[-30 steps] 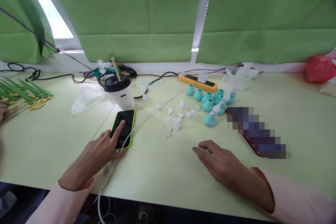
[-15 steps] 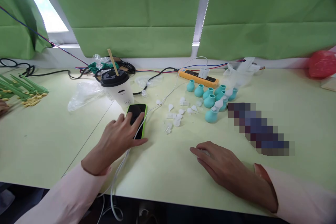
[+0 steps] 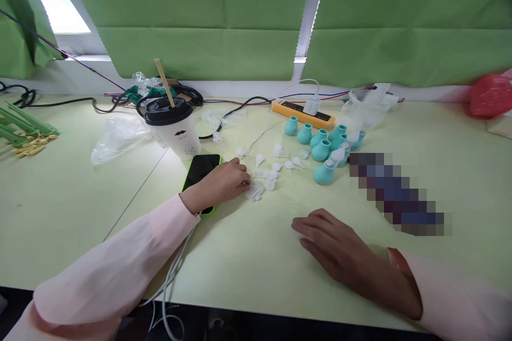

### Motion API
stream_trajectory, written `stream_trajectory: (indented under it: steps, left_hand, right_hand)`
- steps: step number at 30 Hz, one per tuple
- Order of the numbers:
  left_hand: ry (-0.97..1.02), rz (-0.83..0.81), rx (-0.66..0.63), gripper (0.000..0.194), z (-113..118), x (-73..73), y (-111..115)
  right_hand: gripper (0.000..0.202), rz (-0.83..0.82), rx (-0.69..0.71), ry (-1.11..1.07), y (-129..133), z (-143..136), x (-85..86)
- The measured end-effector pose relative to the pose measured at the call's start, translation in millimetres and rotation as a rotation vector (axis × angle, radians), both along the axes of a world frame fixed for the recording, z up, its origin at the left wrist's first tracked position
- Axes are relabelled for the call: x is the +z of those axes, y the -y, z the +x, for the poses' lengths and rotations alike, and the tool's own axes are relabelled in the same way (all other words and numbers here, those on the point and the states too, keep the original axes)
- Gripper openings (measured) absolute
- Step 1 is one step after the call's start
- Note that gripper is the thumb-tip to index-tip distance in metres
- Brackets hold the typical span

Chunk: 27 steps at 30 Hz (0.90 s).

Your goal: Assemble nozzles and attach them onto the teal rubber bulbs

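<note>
My left hand [image 3: 224, 184] reaches over the lower right part of a green-edged phone [image 3: 202, 170]. Its curled fingers are at the left edge of a loose group of small white and translucent plastic pieces [image 3: 270, 184]; what lies between the fingertips is hidden. On the bare tabletop [image 3: 256, 256], my right hand [image 3: 336, 250] rests with its fingers bent together and pointing left. A pale bit shows under those fingers, too covered to name. Several turquoise bulb-shaped pieces [image 3: 320, 150] with open necks stand beyond the plastic pieces, some with white parts lying across them.
A lidded paper cup [image 3: 182, 136] with a stick stands behind the phone. A white cable [image 3: 262, 133] runs from the orange power strip [image 3: 298, 113] past my left hand. Clear plastic bags [image 3: 120, 138] and green racks [image 3: 22, 122] lie leftward, a blurred-out object [image 3: 394, 192] rightward.
My left hand has gone from the phone's screen rightward to the plastic pieces, and its spread fingers have curled. My right hand stays almost where it was. The view has shifted slightly.
</note>
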<state>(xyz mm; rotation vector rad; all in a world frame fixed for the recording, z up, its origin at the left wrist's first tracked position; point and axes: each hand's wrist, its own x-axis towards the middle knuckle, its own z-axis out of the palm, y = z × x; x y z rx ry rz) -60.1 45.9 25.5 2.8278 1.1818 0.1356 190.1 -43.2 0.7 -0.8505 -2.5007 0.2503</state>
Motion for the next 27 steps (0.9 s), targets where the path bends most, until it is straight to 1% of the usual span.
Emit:
stream_trajectory:
  steps: [2, 3, 5, 6, 7, 8, 9, 10, 12, 14, 16, 19, 22, 25, 27]
  left_hand:
    - [0.021, 0.003, 0.031, 0.019, 2, 5.0, 2]
    - [0.056, 0.004, 0.052, 0.018, 4, 9.6, 5]
    - [0.212, -0.002, 0.101, 0.015, 8, 20.4, 13]
    - [0.342, -0.028, 0.118, 0.013, 12, 25.2, 20]
    - [0.494, -0.089, 0.125, 0.010, 17, 28.6, 27]
    - [0.633, -0.186, 0.099, 0.009, 24, 30.0, 36]
    - [0.753, -0.279, 0.062, 0.008, 31, 29.1, 45]
    - [0.847, -0.340, 0.067, 0.008, 39, 26.0, 53]
    - [0.994, -0.409, 0.098, 0.007, 55, 15.1, 67]
    - [1.110, -0.480, 0.146, 0.009, 66, 1.9, 75]
    - [1.172, -0.534, 0.186, 0.010, 72, -9.0, 79]
    - [1.217, -0.583, 0.244, 0.012, 75, -17.6, 80]
    - [1.251, -0.590, 0.305, 0.011, 75, -18.8, 81]
    - [1.292, -0.572, 0.317, 0.011, 77, -15.9, 84]
    - [1.320, -0.576, 0.317, 0.012, 79, -13.1, 86]
  right_hand:
    - [0.025, -0.092, -0.070, -0.192, 0, 1, 3.4]
    - [0.023, -0.187, -0.113, -0.293, 0, 2, 5.6]
    - [0.019, -0.468, -0.182, -0.507, -1, 3, 10.1]
    - [0.019, -0.635, -0.194, -0.613, -2, 2, 11.8]
    - [0.022, -0.807, -0.191, -0.712, -3, 2, 12.9]
    - [0.026, -0.968, -0.168, -0.800, -5, 1, 13.3]
    - [0.030, -1.112, -0.133, -0.865, -6, 1, 13.0]
    - [0.031, -1.233, -0.094, -0.909, -8, 0, 12.1]
    - [0.026, -1.401, -0.038, -0.960, -10, -1, 9.5]
    - [0.021, -1.466, -0.014, -0.996, -12, -1, 7.1]
    - [0.023, -1.472, 0.003, -1.021, -14, -2, 6.1]
    - [0.027, -1.447, 0.013, -1.020, -14, -1, 6.4]
    - [0.028, -1.367, -0.042, -0.987, -13, 1, 6.7]
    - [0.025, -1.223, -0.145, -0.953, -10, 5, 7.5]
    - [0.021, -1.192, -0.175, -0.921, -9, 7, 9.0]
